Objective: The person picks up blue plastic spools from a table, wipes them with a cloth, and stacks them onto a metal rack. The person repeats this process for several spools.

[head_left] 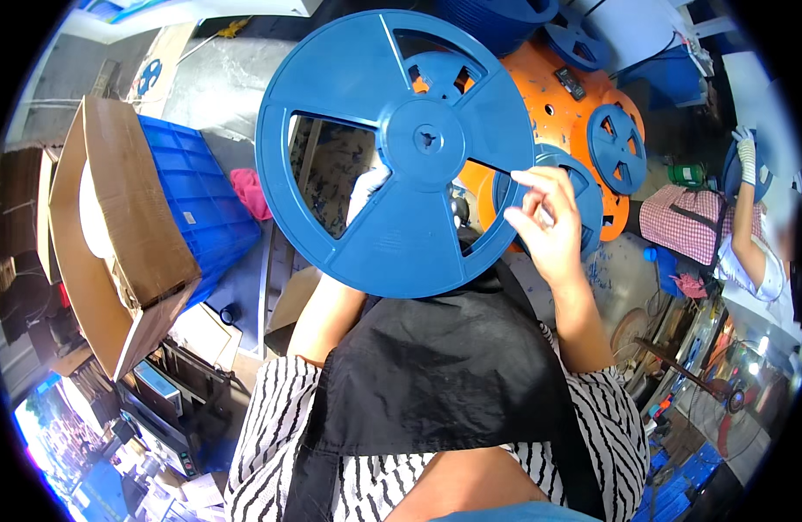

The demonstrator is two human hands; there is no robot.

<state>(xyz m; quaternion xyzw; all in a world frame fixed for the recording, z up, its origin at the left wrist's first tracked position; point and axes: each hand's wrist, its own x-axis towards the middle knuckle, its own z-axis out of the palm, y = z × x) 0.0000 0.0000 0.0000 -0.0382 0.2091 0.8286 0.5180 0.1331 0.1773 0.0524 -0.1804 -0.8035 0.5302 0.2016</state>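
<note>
A large blue plastic reel with a round hub and wide cut-out windows is held up flat before my chest. My left hand, in a white glove, supports it from beneath near the hub; part of it shows through the left window, and the rest is hidden. At the reel's right rim is my right hand, fingers bent, thumb and forefinger apart. Whether its fingertips touch the rim I cannot tell. Beyond and below lie more blue reels on an orange surface.
To my left, an open cardboard box leans beside a blue plastic crate. A stack of blue reels stands at the far side. On the right, another person's gloved hand is near a blue reel, beside a checkered bag.
</note>
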